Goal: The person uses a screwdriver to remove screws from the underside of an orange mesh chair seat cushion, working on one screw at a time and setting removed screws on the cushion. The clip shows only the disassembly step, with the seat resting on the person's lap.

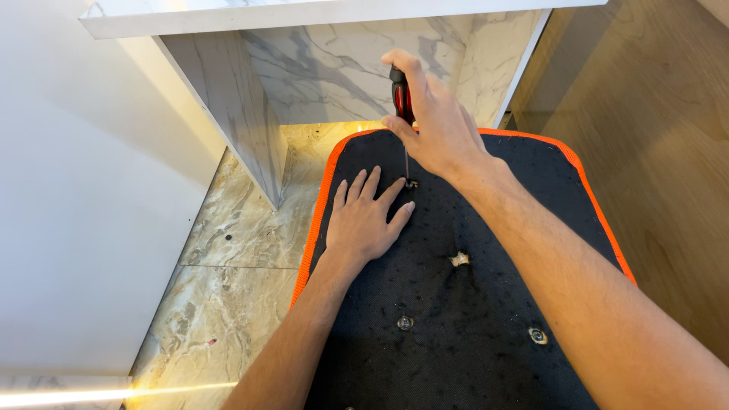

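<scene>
A black fabric panel with an orange border (486,304), likely the underside of a chair seat, fills the lower middle of the head view. My right hand (433,121) is closed around a screwdriver with a red and black handle (401,95), held upright, its thin shaft tip on a small metal fitting (411,183) in the fabric. My left hand (367,216) lies flat on the fabric, fingers spread, its fingertips right beside that fitting.
Two metal screw inserts (405,323) (538,335) and a torn light spot (459,259) show lower on the panel. A marble-patterned desk leg (235,106) stands at the left, a white wall (83,212) beyond it, a wooden panel (653,167) on the right, and marble floor tiles (228,304) below.
</scene>
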